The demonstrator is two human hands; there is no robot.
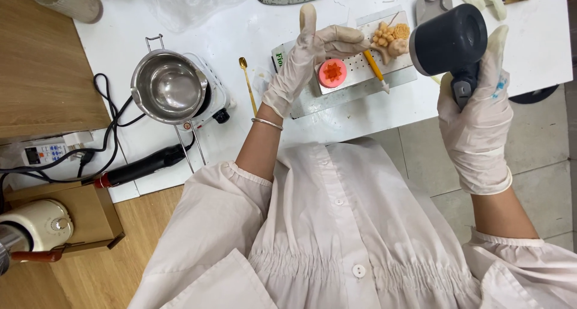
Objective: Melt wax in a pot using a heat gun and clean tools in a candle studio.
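My right hand [478, 114], in a white glove, grips a dark heat gun [451, 42] by its handle, its round barrel pointing toward the left. My gloved left hand [306, 63] holds a small peach-coloured moulded figure [390, 40] on a stick by finger and thumb, right in front of the gun's mouth. Under the left hand lies a round pink-orange flower-shaped piece [332, 73] on a white perforated block [366, 69], which rests on the white table [252, 129]. An orange-handled tool [375, 67] lies across the block.
A steel pot [169, 88] sits on a small white hotplate [213, 99] at the left, with a gold spoon [247, 84] beside it. Black cables and a black-handled tool [141, 168] lie at the table's left edge. A cardboard box [90, 219] holds a cream appliance [36, 225].
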